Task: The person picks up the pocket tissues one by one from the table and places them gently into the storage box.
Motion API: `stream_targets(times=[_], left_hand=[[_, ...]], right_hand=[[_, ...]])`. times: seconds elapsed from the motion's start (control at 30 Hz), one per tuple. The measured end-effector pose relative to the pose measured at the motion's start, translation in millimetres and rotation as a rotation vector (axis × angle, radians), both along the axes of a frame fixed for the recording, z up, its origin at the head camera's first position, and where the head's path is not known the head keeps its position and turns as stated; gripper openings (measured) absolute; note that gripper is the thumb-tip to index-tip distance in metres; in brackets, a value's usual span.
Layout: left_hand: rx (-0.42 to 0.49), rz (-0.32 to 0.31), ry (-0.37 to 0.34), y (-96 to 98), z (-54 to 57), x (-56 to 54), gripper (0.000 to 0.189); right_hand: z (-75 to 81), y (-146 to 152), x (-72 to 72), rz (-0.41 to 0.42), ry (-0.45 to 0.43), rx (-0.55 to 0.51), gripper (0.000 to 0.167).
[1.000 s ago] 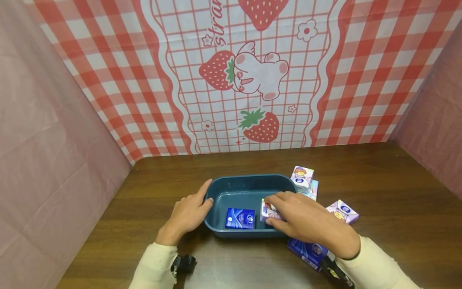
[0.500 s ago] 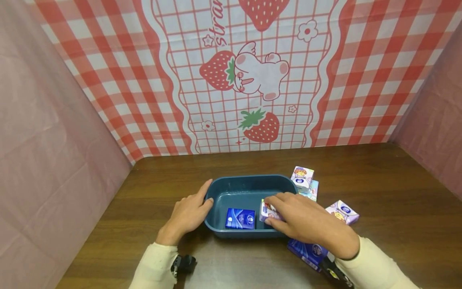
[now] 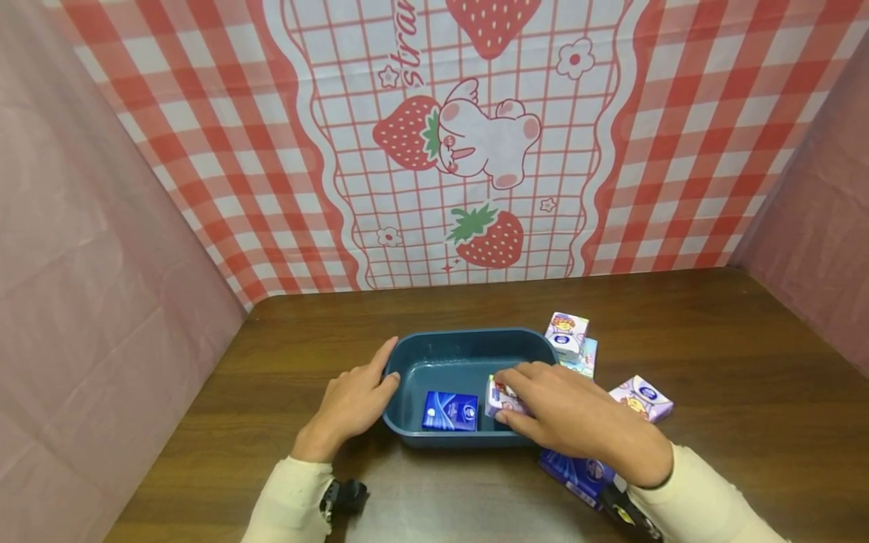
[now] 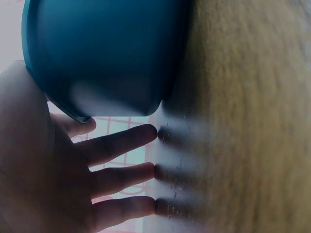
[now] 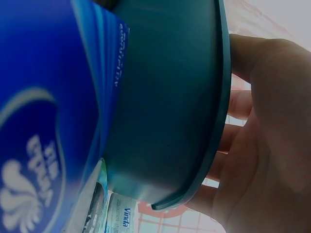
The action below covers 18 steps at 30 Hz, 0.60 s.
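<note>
A teal plastic bin (image 3: 475, 347) stands on the table. My left hand (image 3: 360, 400) rests at its left end, straight fingers spread; in the left wrist view the fingertips (image 4: 150, 131) reach the tabletop beside the bin wall. Inside the bin my right hand (image 3: 563, 411) pinches a white-and-purple cartoon tissue pack (image 3: 501, 396) between thumb and fingers, partly covering it. A blue tissue pack (image 3: 450, 412) lies flat to its left. In the right wrist view the bin's rim hides the held pack and the fingertips.
Right of the bin, a white cartoon tissue pack (image 3: 566, 333) sits atop a light blue one (image 3: 585, 358). A purple pack (image 3: 645, 398) and a dark blue pack (image 3: 577, 475) lie near my right forearm. A checked strawberry cloth (image 3: 489, 241) hangs behind the wooden table (image 3: 312, 324).
The cartoon tissue pack in my right hand has shifted slightly left, narrowing the gap to the blue pack. My left hand has stayed at the bin's left end.
</note>
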<state>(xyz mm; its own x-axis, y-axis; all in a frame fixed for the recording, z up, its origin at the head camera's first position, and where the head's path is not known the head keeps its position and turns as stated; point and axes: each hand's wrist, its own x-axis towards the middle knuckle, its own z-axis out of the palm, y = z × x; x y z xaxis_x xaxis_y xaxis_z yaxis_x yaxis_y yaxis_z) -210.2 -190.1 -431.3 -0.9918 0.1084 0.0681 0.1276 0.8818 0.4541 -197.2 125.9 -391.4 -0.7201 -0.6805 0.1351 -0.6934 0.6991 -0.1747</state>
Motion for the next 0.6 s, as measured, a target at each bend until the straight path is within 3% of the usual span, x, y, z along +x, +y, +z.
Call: stream_targets(times=[0.6], left_hand=[[-0.009,0.004,0.004,0.4,0.6,0.2,0.061]], right_hand=[[-0.9,0.2,-0.7,0.026,0.035,0.001,0.043]])
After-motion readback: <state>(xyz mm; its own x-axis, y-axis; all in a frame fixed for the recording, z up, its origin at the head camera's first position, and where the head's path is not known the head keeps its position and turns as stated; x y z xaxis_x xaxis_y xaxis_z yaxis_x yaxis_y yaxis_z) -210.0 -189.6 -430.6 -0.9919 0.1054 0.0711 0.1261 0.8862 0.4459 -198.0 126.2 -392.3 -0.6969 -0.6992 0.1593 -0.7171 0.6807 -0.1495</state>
